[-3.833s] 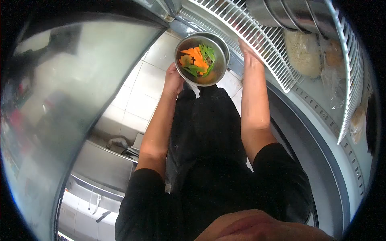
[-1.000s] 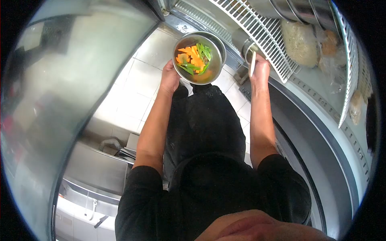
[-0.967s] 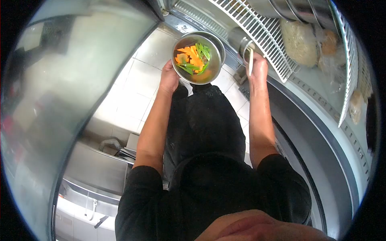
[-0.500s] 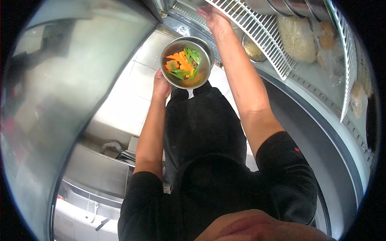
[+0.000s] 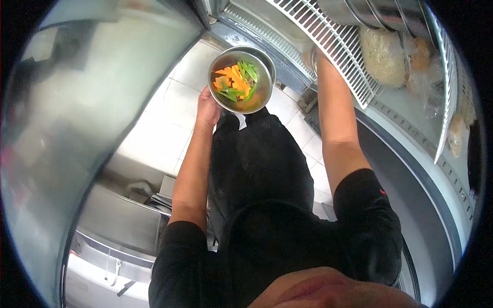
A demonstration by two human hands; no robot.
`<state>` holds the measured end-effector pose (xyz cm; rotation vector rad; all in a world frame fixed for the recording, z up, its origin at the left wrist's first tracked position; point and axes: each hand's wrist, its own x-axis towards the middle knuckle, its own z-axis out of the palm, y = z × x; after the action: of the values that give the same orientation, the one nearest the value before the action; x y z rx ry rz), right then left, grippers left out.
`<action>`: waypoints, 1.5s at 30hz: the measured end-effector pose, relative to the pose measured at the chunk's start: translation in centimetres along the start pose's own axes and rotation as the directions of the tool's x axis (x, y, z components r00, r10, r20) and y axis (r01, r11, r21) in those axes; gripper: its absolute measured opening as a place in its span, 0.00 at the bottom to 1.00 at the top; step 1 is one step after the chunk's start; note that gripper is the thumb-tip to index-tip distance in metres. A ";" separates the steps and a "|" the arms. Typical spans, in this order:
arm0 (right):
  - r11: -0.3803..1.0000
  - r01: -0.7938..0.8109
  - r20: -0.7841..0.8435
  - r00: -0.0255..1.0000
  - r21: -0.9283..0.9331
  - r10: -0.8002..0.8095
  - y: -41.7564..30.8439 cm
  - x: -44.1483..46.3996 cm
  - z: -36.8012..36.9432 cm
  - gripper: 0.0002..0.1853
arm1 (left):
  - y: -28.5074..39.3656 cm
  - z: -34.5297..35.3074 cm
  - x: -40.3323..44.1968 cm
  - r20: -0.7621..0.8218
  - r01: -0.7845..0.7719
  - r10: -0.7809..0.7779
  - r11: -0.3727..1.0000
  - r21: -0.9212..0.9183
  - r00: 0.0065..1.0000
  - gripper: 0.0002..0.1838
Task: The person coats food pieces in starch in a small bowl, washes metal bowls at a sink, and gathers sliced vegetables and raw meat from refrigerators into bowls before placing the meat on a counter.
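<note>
My left hand [image 5: 208,108] is closed on the rim side of a steel bowl [image 5: 265,84], held above the floor in front of my legs. Orange carrot slices [image 5: 232,77] and green sliced pieces [image 5: 250,72] lie inside it. A second metal rim shows behind this bowl, as if another were stacked under it. My right hand [image 5: 324,55] reaches into the refrigerator, beneath the white wire shelf [image 5: 359,84]. Its fingers are hidden by the shelf. Next to it, the edge of a metal container [image 5: 314,60] shows; whether I grip it cannot be made out.
On the wire shelf sit a bag of pale shreds [image 5: 382,56], other plastic bags [image 5: 426,77] and metal containers [image 5: 375,13]. The open glass door [image 5: 102,102] stands at my left. White floor tiles [image 5: 169,118] and a steel counter [image 5: 120,220] lie beyond.
My right hand has moved from the refrigerator's left side to the right, under the wire shelf beside the metal container. The bowl in my left hand has hardly moved.
</note>
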<state>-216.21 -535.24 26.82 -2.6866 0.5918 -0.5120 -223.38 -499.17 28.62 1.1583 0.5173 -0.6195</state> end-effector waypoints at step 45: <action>0.775 0.038 0.268 0.927 0.631 -0.263 -20.9 -9.4 -14.1 0.07 | 4.5 1.1 -1.4 0.121 0.058 -0.033 0.976 -0.209 0.992 0.06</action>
<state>-223.05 -516.55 44.95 -2.1115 0.0674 -0.2066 -221.24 -498.74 32.96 0.9051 0.4980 -0.6509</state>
